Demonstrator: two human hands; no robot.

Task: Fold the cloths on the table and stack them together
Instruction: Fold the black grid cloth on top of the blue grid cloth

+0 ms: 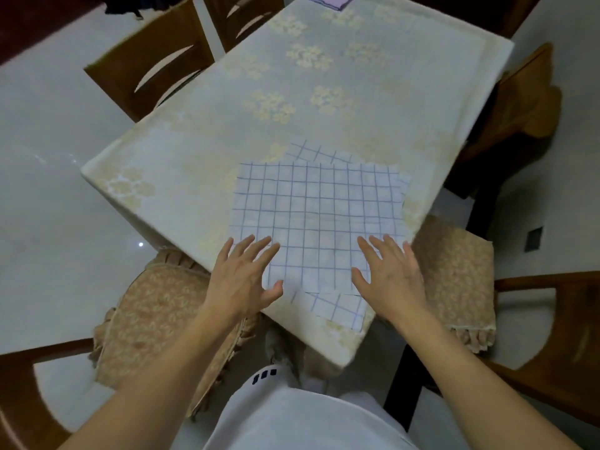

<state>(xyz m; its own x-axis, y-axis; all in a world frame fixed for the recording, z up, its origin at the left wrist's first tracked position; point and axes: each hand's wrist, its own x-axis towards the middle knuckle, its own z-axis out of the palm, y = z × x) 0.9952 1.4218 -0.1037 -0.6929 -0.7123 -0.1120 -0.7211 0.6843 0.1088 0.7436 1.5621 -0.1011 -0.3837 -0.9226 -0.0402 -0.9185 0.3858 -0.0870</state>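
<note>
We've got both hands flat on the checked cloth, which lies at the near corner of the table, w/ corners of another checked layer poking out beneath it at the near & far edges. Our left hand rests on the cloth's near-left edge, fingers straight & spread, thumb out, gripping nothing. Our right hand lies on the near-right part, fingers likewise straight & spread, nothing held. A purple cloth sits folded at the far end of the table, well apart from the checked one. Cushioned chairs stand either side of the corner; wooden chairs line the left side.
</note>
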